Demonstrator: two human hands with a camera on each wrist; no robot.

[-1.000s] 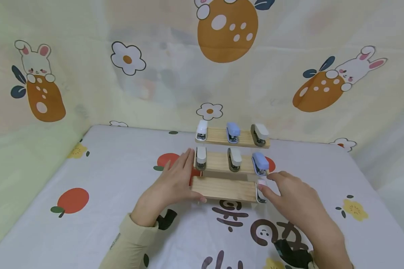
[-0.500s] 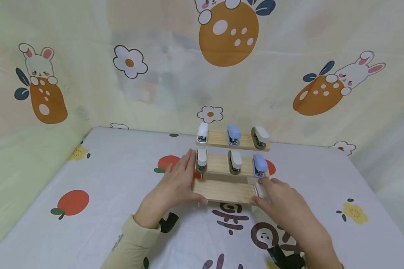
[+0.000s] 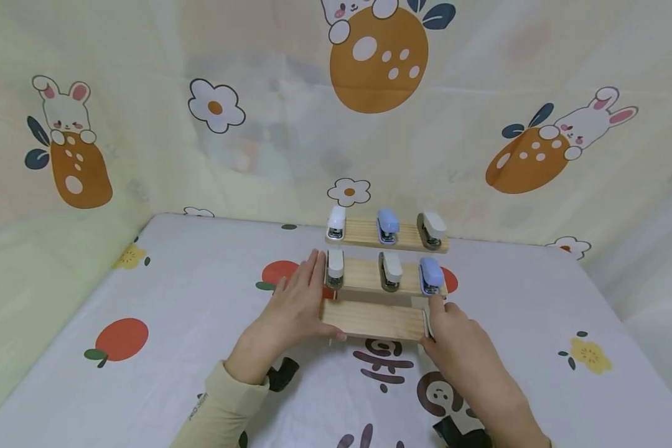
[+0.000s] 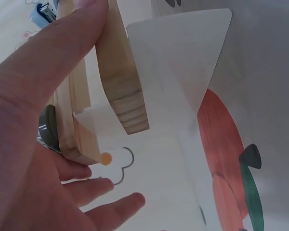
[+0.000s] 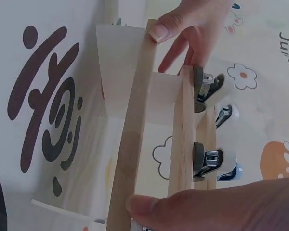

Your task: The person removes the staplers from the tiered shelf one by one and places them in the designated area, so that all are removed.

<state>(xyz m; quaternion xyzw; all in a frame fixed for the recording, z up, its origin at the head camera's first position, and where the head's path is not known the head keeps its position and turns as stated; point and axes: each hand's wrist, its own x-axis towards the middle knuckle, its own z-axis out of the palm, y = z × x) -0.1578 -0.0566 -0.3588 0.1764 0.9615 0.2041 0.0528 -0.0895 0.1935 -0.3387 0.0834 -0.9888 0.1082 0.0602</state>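
A tiered rack with wooden shelves stands mid-table. My left hand (image 3: 291, 317) steadies its left end, the thumb on the front edge of the lowest shelf (image 3: 372, 320) and the other fingers stretched toward the middle shelf (image 3: 361, 275). At the right end of the lowest shelf, my right hand (image 3: 465, 348) holds a white stapler (image 3: 427, 323), mostly hidden behind the fingers. In the right wrist view, the right thumb lies against the shelf's front edge. Above, the middle shelf bears two pale staplers, one at the left (image 3: 335, 267) and one mid-shelf (image 3: 392, 269), plus a blue stapler (image 3: 431, 274) at the right.
The top shelf (image 3: 364, 233) carries a white stapler (image 3: 336, 222), a blue stapler (image 3: 388, 224) and a grey-white stapler (image 3: 432, 229). Translucent white side panels (image 4: 178, 57) support the rack. A patterned cloth (image 3: 117, 386) covers the table, and a printed curtain (image 3: 274, 155) hangs behind.
My right hand has shifted slightly left and closed in around the white stapler, now covering most of it; the thumb has come to the shelf's front edge. The left hand keeps its place.
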